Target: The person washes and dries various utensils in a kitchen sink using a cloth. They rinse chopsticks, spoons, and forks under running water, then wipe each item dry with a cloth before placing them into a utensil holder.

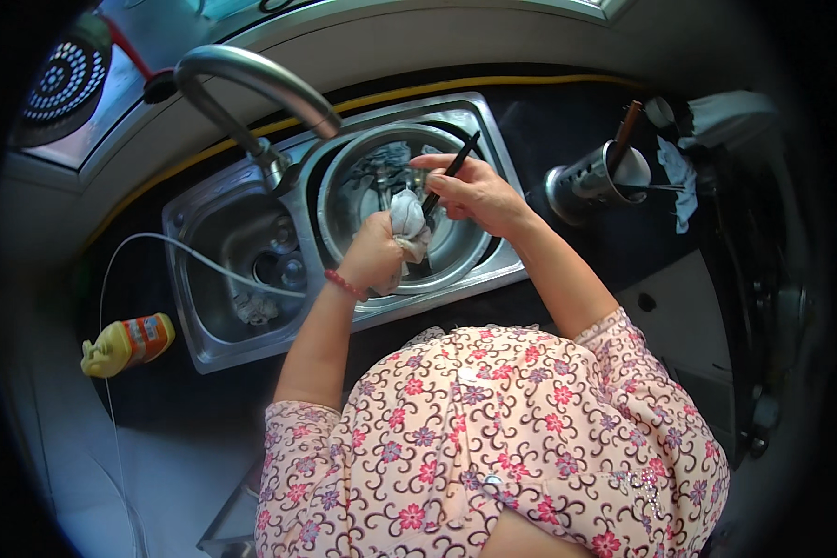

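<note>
Over a round metal basin (333, 209) in the right bowl of the sink, my left hand (376, 254) grips a bunched pale cloth (407, 215). A red bead bracelet is around that wrist. Beside the cloth, my right hand (480, 195) holds a slim black handle (462, 153) between thumb and fingers, tilted with its upper end to the right. The handle's lower end runs down behind the cloth, so what it belongs to is hidden. Inside the basin lies a dark, wet-looking cloth (383, 159).
A curved metal faucet (251, 66) arches over the double sink (181, 279). In the left bowl are a crumpled cloth (254, 307) and a white hose (216, 258). A yellow bottle (129, 344) lies left; a metal utensil holder (582, 183) stands right.
</note>
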`<state>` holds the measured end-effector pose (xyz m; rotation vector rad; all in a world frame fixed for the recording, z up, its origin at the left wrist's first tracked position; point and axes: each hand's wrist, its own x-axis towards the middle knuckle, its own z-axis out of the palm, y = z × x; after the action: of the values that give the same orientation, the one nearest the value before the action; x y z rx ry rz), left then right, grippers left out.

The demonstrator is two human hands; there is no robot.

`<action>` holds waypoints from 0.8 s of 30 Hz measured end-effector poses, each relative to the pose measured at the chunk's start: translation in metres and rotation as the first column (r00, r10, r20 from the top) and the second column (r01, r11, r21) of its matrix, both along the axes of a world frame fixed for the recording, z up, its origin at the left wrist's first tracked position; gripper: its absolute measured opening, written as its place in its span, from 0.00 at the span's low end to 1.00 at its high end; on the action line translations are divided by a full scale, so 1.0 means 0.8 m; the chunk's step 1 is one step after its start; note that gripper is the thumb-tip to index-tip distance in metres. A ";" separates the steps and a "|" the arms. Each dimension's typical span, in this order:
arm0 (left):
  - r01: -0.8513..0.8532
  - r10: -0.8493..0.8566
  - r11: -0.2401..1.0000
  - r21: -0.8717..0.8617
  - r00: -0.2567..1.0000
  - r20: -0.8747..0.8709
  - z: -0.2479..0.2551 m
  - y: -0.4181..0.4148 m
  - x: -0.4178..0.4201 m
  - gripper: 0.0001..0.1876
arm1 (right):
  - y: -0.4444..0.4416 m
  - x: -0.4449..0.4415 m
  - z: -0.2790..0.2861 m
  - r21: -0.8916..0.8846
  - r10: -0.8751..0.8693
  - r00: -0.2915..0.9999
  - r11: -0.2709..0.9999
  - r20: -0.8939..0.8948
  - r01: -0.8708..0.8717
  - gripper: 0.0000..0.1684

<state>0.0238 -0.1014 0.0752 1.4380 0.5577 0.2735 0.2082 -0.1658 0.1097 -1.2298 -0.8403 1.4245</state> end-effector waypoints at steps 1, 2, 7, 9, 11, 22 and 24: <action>0.021 -0.020 1.000 0.019 0.999 -0.028 0.002 -0.002 0.004 0.05 | 0.002 0.001 0.002 -0.002 0.014 0.992 1.000 -0.129 -0.014 0.18; 0.027 -0.027 1.000 -0.002 0.999 -0.021 0.006 -0.004 0.006 0.05 | 0.001 0.007 -0.003 0.029 0.031 0.984 0.999 -0.177 -0.027 0.14; 0.147 -0.132 0.975 0.165 0.987 -0.097 0.023 0.000 -0.013 0.08 | -0.009 0.012 0.007 0.030 -0.099 0.985 0.994 -0.138 0.104 0.16; 0.156 -0.135 0.961 0.227 0.985 -0.106 0.031 -0.006 -0.025 0.09 | -0.018 0.021 0.012 0.005 -0.163 0.967 0.986 -0.196 0.167 0.15; 0.187 -0.167 0.966 0.178 0.979 -0.118 0.033 -0.010 -0.040 0.08 | -0.026 0.027 0.012 -0.017 -0.202 0.953 0.979 -0.225 0.203 0.15; 0.067 -0.079 0.995 0.077 0.984 0.161 0.074 0.006 0.006 0.11 | -0.021 -0.001 0.031 0.250 -0.107 0.980 0.966 0.167 0.062 0.11; 0.127 -0.122 0.990 -0.060 0.989 0.088 0.063 0.008 0.027 0.14 | -0.016 -0.016 0.037 0.367 -0.107 0.959 0.930 0.264 0.002 0.10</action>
<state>0.0455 -0.0948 0.1257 1.3848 0.4030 0.2134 0.1955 -0.1784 0.1393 -1.1674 -1.1955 1.0011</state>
